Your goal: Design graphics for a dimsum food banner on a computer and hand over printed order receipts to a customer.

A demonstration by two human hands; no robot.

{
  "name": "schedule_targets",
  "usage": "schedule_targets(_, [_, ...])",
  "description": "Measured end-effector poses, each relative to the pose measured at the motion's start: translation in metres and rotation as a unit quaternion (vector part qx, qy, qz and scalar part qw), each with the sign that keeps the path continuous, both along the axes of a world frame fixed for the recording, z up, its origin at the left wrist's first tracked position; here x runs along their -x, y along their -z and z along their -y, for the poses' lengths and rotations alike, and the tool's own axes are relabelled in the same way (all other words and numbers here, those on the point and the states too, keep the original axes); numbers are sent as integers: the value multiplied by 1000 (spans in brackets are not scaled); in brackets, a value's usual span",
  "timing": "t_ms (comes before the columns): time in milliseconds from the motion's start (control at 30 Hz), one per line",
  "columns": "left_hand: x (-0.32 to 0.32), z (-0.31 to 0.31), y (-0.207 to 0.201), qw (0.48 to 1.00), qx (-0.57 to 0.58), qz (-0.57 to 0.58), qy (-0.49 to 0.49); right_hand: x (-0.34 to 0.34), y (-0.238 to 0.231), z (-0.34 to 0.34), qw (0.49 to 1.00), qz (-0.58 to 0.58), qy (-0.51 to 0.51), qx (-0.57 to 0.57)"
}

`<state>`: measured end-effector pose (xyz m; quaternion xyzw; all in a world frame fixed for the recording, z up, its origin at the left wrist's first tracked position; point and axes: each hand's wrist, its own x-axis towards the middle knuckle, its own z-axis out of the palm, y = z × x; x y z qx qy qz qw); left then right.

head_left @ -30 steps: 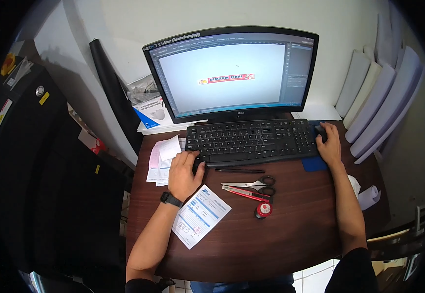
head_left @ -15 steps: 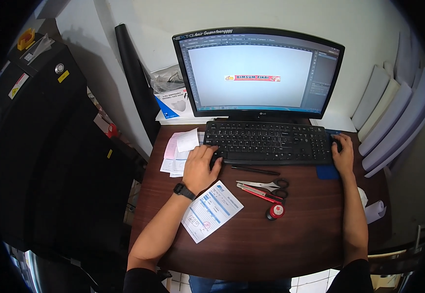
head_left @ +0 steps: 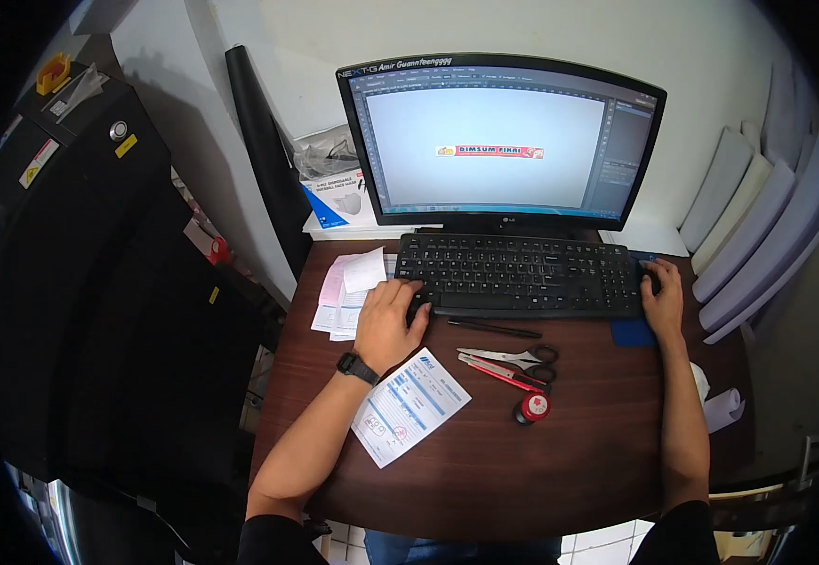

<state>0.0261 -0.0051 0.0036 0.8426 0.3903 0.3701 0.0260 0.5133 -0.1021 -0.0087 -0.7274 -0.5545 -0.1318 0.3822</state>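
Note:
My left hand (head_left: 388, 327), with a black watch (head_left: 358, 368) on its wrist, rests at the left end of the black keyboard (head_left: 522, 277). Its fingers lie spread over the lower left keys and hold nothing. Right of the keyboard, my right hand (head_left: 664, 306) curves over a dark mouse (head_left: 649, 273), mostly covered by the fingers. Under that hand lies a blue mouse pad (head_left: 632, 333). Behind the keyboard stands a monitor (head_left: 504, 118) with a design program open, showing a narrow red and white banner on a pale canvas.
Before the keyboard lie a black pen (head_left: 494, 329), scissors (head_left: 518, 358), a red cutter knife (head_left: 504, 373) and a red-topped stamp (head_left: 533, 408). A printed form (head_left: 412, 407) lies by my left wrist, more papers (head_left: 342, 299) beyond. Paper rolls (head_left: 758, 226) lean at right; a black machine (head_left: 89, 282) stands left.
The whole view has shifted very slightly. Both hands keep their places on the keyboard and the mouse, and the banner on the screen looks the same.

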Motion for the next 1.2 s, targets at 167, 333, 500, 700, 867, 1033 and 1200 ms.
schedule_targets(167, [1,0,1,1000,6,-1,1,1,-1,0,1000,0,1,4])
schedule_targets(333, [-1,0,-1,1000,-5,4,0,2,-2,1,1000,-4,5,11])
schedule_targets(500, [-1,0,-2,1000,-8,5,-1,1,-2,1,1000,-2,7,4])
schedule_targets(700, [-2,0,-1,1000,-11,4,1,1,-1,1,1000,12,6,-11])
schedule_targets(867, [-2,0,-1,1000,-11,5,2,-1,0,0,1000,14,3,-13])
schedule_targets(1033, [0,-1,0,1000,-10,-6,-3,1,-1,0,1000,12,0,-9])
schedule_targets(1200, [4,0,1,1000,2,-10,-10,5,0,-2,1000,8,4,-6])
